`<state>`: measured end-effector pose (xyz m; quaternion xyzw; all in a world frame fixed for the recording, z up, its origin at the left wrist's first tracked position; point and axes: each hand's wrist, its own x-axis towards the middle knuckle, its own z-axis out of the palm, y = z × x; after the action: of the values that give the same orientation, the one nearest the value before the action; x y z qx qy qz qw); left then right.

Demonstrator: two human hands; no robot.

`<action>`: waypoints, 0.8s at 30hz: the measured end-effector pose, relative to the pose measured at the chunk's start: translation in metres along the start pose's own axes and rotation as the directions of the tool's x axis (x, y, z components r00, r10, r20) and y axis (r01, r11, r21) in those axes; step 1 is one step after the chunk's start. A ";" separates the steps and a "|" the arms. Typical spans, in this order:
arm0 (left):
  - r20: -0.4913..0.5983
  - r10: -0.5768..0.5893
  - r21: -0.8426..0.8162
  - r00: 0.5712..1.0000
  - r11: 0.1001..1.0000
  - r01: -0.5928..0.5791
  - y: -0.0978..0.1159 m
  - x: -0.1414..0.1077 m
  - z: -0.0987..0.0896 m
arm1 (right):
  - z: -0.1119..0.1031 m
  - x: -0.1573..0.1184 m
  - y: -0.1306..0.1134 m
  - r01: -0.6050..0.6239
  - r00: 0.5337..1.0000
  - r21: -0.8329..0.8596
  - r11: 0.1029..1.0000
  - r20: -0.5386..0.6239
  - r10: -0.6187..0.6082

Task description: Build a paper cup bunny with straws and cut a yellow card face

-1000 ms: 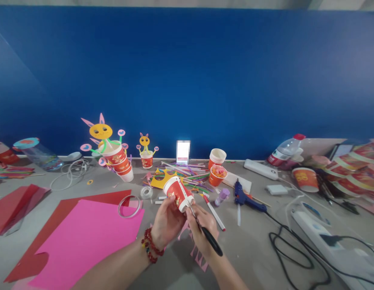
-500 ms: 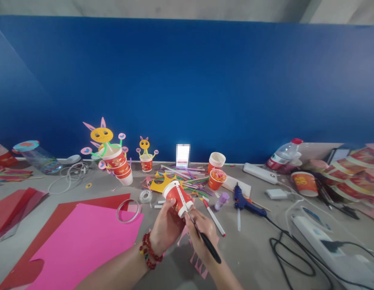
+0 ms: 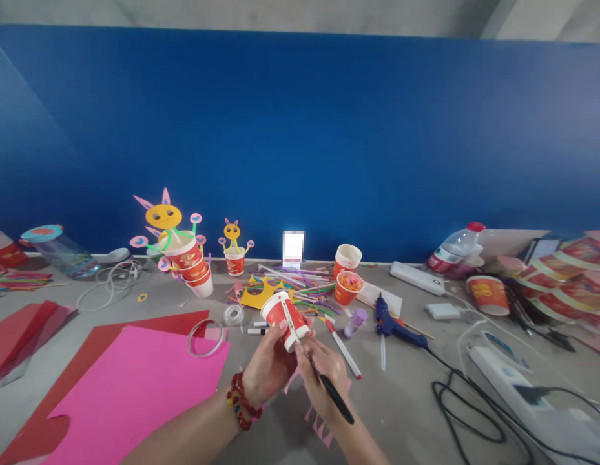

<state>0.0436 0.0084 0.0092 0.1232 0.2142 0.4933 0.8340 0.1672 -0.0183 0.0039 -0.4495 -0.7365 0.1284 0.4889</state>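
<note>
My left hand (image 3: 267, 367) is closed round a red-and-white paper cup (image 3: 279, 318), which is tilted with its base toward me. A pale strip with small dark marks runs along the cup's side. My right hand (image 3: 323, 371) grips a black-handled knife (image 3: 336, 398); its thin metal end reaches the cup near the base, and the exact contact is hard to make out. Right-hand fingers also lie close to the cup's lower end. Pink cut paper scraps (image 3: 320, 431) lie below the hands. A yellow paper sheet with holes (image 3: 256, 296) lies behind the cup.
Pink paper (image 3: 149, 387) and a tape roll (image 3: 206, 338) lie left. Cup figures (image 3: 186, 258) stand behind. A red marker (image 3: 345, 352), purple-capped glue stick (image 3: 356, 321), blue glue gun (image 3: 391, 326) and corded power strip (image 3: 522, 387) are to the right.
The cup has shifted very slightly down and turned a little in my hands. The knife moved with it by a small amount. Both grips look the same.
</note>
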 end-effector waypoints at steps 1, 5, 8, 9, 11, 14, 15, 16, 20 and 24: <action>0.010 -0.002 0.000 1.000 1.000 0.002 -0.001 0.000 -0.001 | 0.000 -0.001 0.000 -0.004 1.000 0.011 1.000 0.005 0.004; 0.052 0.027 0.000 0.998 1.000 -0.028 -0.002 0.000 -0.002 | 0.000 -0.004 -0.003 -0.079 0.997 0.108 0.991 -0.003 0.080; 0.107 0.028 0.009 0.994 1.000 -0.029 -0.003 0.000 -0.003 | 0.005 -0.007 -0.005 -0.267 0.961 0.275 0.924 0.001 0.277; 0.132 0.005 0.017 0.991 1.000 -0.008 -0.003 0.001 -0.005 | 0.008 -0.007 -0.006 -0.343 0.934 0.351 0.871 0.027 0.357; 0.185 -0.059 0.048 0.981 0.998 0.052 -0.004 0.003 -0.009 | 0.012 -0.008 -0.007 -0.464 0.870 0.493 0.736 0.096 0.484; 0.218 -0.110 0.077 0.970 0.992 0.095 -0.005 0.005 -0.015 | 0.017 -0.008 -0.007 -0.543 0.800 0.607 0.580 0.166 0.576; 0.220 -0.103 0.073 0.970 0.993 0.089 -0.005 0.006 -0.016 | 0.018 -0.008 -0.007 -0.549 0.791 0.623 0.557 0.174 0.586; 0.223 -0.097 0.066 0.970 0.994 0.084 -0.005 0.006 -0.016 | 0.019 -0.009 -0.006 -0.553 0.788 0.629 0.547 0.180 0.589; 0.219 -0.070 0.042 0.973 0.997 0.063 -0.003 0.004 -0.012 | 0.017 -0.013 0.002 -0.517 0.835 0.540 0.665 0.148 0.529; 0.136 -0.037 -0.022 0.990 0.999 0.040 -0.002 0.002 -0.009 | 0.009 -0.012 0.007 -0.326 0.942 0.273 0.905 0.013 0.335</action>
<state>0.0413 0.0091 0.0002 0.1418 0.1533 0.4703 0.8574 0.1647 -0.0216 -0.0123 -0.4987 -0.6166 0.3014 0.5294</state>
